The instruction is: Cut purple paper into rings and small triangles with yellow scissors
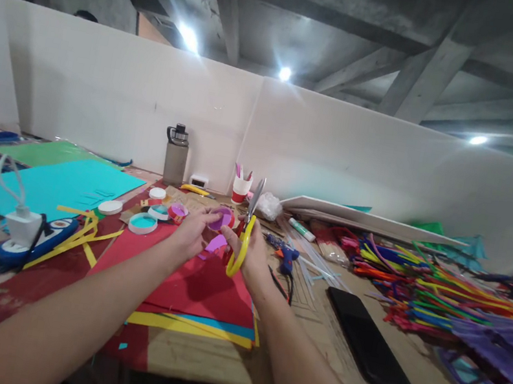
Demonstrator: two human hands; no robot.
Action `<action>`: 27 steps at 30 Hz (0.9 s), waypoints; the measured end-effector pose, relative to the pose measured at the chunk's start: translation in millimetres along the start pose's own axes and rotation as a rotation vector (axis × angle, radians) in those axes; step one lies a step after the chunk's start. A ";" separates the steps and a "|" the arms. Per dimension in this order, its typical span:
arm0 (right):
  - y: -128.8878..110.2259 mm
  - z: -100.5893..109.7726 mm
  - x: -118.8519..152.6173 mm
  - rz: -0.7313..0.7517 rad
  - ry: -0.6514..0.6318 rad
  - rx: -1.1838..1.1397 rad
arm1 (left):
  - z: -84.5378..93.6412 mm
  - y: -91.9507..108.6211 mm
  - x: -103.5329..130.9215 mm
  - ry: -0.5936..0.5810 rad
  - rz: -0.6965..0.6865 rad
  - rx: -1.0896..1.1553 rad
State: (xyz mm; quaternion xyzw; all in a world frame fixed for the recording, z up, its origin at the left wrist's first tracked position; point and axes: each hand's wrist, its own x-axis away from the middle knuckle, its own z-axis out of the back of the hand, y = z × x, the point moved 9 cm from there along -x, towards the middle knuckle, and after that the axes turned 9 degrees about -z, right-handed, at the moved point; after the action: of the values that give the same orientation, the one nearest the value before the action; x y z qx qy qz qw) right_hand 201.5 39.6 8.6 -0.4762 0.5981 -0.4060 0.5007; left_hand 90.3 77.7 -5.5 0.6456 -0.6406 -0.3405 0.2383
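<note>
Over the red paper sheets [186, 288], my left hand [191, 233] is closed on a small round cap [221, 219], purple inside with a red rim. My right hand [254, 250] holds scissors [240, 255] with yellow handles, blades pointing up. Its fingertips also meet the cap's right side. A purple paper scrap [215, 244] is below the cap. To the left lie a similar purple-lined cap [177, 212], a white lid lined in blue [143, 222] and a plain white lid [110, 207].
A bottle [175, 162] and a pen cup [240, 189] stand by the white partition. Right of my hands are a blue glue gun [287, 257], a black phone [369, 342] and colourful pipe cleaners [436, 291]. Yellow strips [81, 241] and a blue sheet [56, 181] lie left.
</note>
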 end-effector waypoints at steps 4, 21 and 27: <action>-2.4 8.7 -1.5 0.017 0.046 -0.040 | -4.0 -0.1 -0.3 -0.055 -0.040 -0.059; 22.4 20.0 -20.2 -0.232 -0.002 -0.322 | 2.7 2.3 -6.1 -0.258 0.185 -0.414; 21.1 22.3 -20.0 -0.210 0.001 -0.313 | 1.1 1.3 -6.2 -0.329 0.173 -0.501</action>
State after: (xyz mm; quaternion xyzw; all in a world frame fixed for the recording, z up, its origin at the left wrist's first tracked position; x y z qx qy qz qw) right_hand 220.9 63.5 -11.3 -0.6079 0.6012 -0.3580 0.3751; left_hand 89.0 83.8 -4.5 0.4462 -0.6194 -0.5660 0.3112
